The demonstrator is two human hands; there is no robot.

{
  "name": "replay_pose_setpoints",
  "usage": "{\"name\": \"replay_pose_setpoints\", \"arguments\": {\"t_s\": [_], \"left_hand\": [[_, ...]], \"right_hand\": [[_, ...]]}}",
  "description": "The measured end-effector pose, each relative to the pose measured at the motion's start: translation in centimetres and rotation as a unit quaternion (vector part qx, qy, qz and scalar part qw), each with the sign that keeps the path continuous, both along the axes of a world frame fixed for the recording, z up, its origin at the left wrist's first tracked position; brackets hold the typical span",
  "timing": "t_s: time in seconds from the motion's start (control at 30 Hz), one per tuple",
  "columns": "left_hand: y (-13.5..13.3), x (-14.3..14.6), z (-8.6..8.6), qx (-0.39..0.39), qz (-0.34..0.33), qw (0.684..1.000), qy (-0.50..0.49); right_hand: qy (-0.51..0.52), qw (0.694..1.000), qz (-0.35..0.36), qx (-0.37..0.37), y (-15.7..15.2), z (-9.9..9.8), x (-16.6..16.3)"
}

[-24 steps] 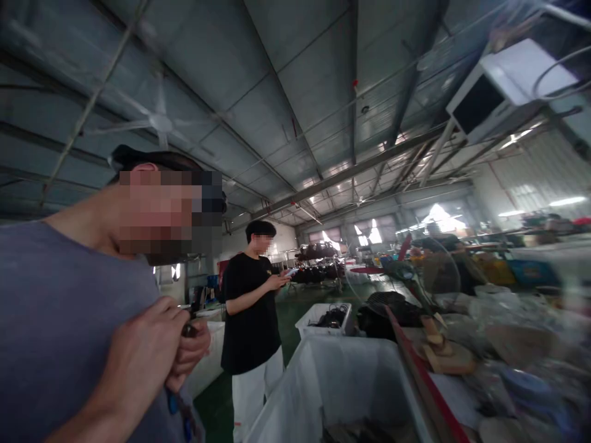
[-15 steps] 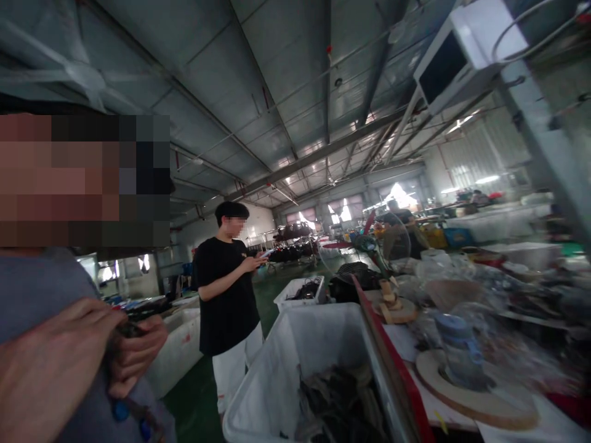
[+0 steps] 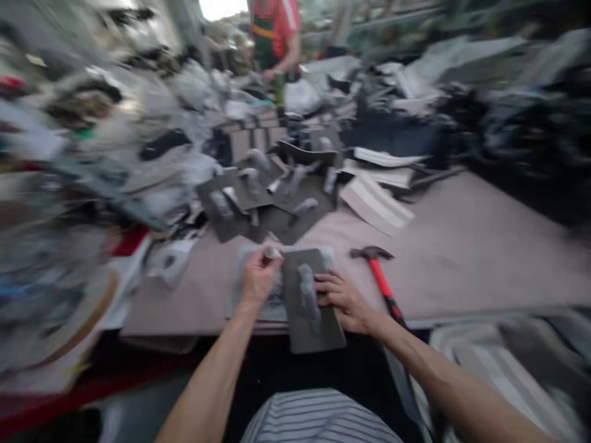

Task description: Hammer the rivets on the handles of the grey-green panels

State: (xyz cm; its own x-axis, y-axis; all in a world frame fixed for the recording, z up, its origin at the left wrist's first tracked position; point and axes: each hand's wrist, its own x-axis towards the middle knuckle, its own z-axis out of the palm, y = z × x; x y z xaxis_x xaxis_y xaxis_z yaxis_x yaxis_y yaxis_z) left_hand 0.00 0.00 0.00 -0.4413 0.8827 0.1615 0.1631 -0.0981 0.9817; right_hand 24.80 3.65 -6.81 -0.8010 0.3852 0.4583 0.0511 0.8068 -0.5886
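Note:
My left hand [image 3: 259,277] is closed around a short rod-like piece with a pale round end [image 3: 273,253], above a pale, worn board [image 3: 240,277] on the table. Over the right part of that board lies a flat grey panel [image 3: 316,338], its lower end jutting past the table's front edge. A whitish oblong strip [image 3: 308,295], blurred, sits along its middle. My right hand [image 3: 344,301] grips the panel's right side, fingers on top beside the strip; its thumb is hidden. Right of this hand rests a claw hammer [image 3: 381,280] with a red and black handle.
Several similar grey panels [image 3: 272,224] are heaped behind my hands, with a striped beige piece [image 3: 376,203] beside them. Clear plastic and a round tan roll [image 3: 95,320] crowd the left. Dark material [image 3: 521,160] fills the right. Across the table stands a person in red [image 3: 281,37].
The view has swung from the workshop, a white bin and people nearby down to the table. Both my hands, the grey panel and the hammer are now in sight.

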Motion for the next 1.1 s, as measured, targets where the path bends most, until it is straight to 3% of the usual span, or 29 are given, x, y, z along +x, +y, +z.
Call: {"name": "replay_pose_setpoints", "arguments": {"t_s": [0.03, 0.1, 0.2, 0.47, 0.7, 0.87, 1.1], "left_hand": [[2.4, 2.3, -1.9, -0.002, -0.052, 0.998, -0.028], [5.4, 5.0, -3.9, 0.002, -0.114, 0.991, -0.070], [7.1, 5.8, -4.2, -0.003, -0.146, 0.982, -0.115], [7.4, 5.9, -5.8, -0.013, -0.131, 0.982, -0.136], [7.6, 6.4, -4.6, -0.046, -0.197, 0.971, -0.126], [7.2, 6.5, -5.4, -0.052, -0.185, 0.974, -0.121], [6.9, 5.9, -5.8, -0.051, -0.220, 0.971, -0.071]], "right_hand": [[-0.024, 0.999, -0.037, -0.016, -0.5, -0.3, 2.3], [-0.044, 0.995, -0.072, -0.046, -0.9, -0.3, 3.9], [-0.028, 0.993, -0.095, -0.069, -1.1, -0.1, 3.0], [0.022, 0.984, -0.171, -0.046, -3.8, -1.1, 2.1], [0.032, 0.984, -0.169, -0.038, -3.7, -0.9, 2.8], [0.036, 0.983, -0.177, -0.043, -3.9, -1.4, 3.0], [0.038, 0.980, -0.189, -0.055, -4.2, -1.7, 3.0]]}}
